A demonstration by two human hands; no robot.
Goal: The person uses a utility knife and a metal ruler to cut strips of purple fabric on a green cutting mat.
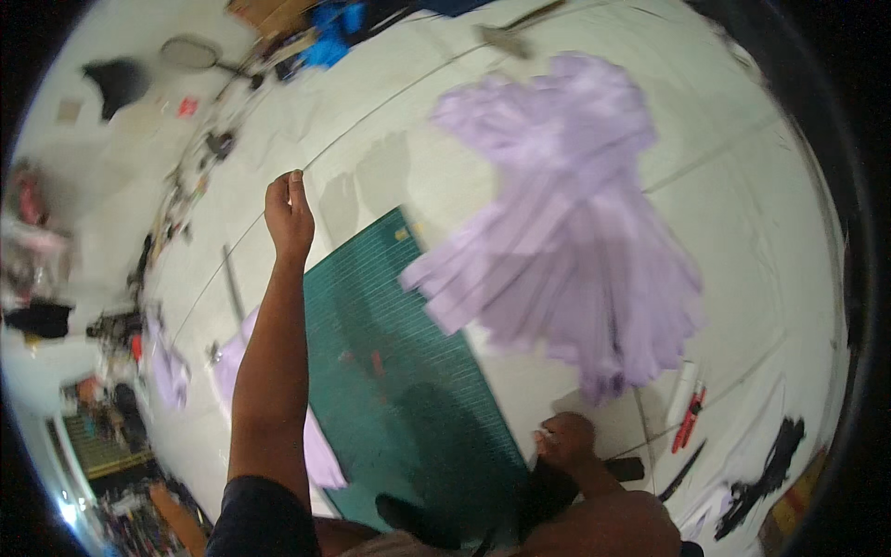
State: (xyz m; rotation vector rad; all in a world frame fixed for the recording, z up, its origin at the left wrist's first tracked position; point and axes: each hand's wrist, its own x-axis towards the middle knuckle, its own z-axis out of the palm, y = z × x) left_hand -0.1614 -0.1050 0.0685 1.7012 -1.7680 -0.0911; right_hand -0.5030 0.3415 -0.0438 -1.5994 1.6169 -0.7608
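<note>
My left hand (290,212) is raised above the far left corner of the green cutting mat (408,362), its fingers pressed together in a pinch; anything thin between them is too small to make out. Close to my body, my right hand (566,438) is curled closed beside the mat's right edge. Whatever it may hold is hidden. A pleated lavender dress (566,223) with ruffled sleeves lies spread on the white surface (742,251), its hem just beyond my right hand and partly over the mat's edge. Neither hand touches it.
Red pen-like tools (688,422) and a white tube lie right of my right hand. Lavender fabric pieces (323,455) stick out beside my left forearm. A black cloth scrap (766,473) lies at the lower right. A racket (190,53) and clutter line the far left.
</note>
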